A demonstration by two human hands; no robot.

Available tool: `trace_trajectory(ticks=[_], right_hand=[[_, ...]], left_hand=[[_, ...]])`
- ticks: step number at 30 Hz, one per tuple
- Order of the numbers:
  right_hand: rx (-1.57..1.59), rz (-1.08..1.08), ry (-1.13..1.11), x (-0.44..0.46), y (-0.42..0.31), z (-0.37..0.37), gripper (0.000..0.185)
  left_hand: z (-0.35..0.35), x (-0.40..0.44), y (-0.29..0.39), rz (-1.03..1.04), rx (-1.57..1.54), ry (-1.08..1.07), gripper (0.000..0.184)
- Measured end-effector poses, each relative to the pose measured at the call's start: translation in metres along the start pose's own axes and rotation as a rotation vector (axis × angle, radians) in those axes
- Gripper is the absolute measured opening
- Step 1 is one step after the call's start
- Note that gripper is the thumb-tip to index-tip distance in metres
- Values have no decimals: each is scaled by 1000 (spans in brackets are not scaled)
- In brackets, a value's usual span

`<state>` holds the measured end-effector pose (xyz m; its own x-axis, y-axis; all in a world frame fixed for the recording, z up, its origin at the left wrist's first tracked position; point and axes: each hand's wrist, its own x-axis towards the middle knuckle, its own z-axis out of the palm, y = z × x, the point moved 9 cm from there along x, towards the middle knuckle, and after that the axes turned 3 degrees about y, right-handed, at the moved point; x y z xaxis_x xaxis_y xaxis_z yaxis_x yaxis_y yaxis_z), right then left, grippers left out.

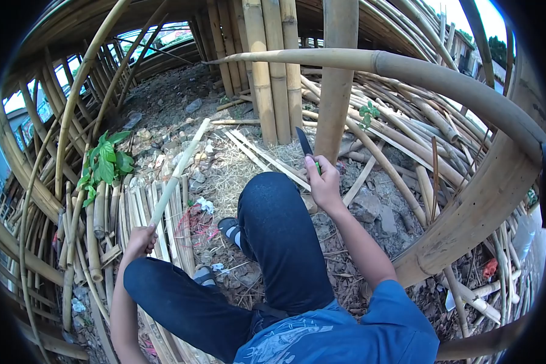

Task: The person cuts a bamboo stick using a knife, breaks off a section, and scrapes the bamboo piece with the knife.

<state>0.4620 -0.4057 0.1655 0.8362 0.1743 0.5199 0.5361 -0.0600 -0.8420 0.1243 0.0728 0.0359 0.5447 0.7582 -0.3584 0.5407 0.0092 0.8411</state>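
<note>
My left hand [141, 241] is closed round the lower end of a long pale bamboo strip [177, 173], which slants up and away over the stony ground. In my right hand [323, 182], above and right of my raised knee, is a knife [304, 142] with a dark blade pointing up and a bit of green at its handle. The blade and the strip are well apart. Beneath the strip, many split bamboo pieces [141, 206] lie side by side on the ground.
Upright bamboo poles [262, 79] stand ahead. A thick bent pole [346, 59] crosses in front and to the right. Piled poles [406, 127] lie at the right. A leafy green plant [105, 159] grows at the left, near cut bamboo lengths [91, 236].
</note>
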Motion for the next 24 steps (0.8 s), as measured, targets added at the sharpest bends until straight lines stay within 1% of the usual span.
trace_trajectory(ticks=[2,5,9,12,16,18,19,21,24], right_hand=[[85,-39,26,0,-7,-6,33],[99,-57,14,-1,-11,-7,33],[67,-30,6,-5,-19,-9,33],[176,42,-16,-8,-6,-2,34],[193,77,-19,-20,7,15,36],[322,91,-64,-27,16,29,33],[321,99,-64,-29,21,30,33],[460,260,-85,-34,31,34,38],[469,271,-86,-37,30,29,36]], left_hand=[[-1,-1,0,-12,21,27,44],[0,-4,1,2,28,-3,43],[-3,-5,2,14,17,-6,45],[-12,-4,6,32,63,6,47],[-16,-16,30,56,39,29,48],[-14,-21,40,60,45,42,46],[-13,-24,44,62,54,53,46],[-13,-31,48,67,63,62,44],[-9,-34,52,79,69,41,44]])
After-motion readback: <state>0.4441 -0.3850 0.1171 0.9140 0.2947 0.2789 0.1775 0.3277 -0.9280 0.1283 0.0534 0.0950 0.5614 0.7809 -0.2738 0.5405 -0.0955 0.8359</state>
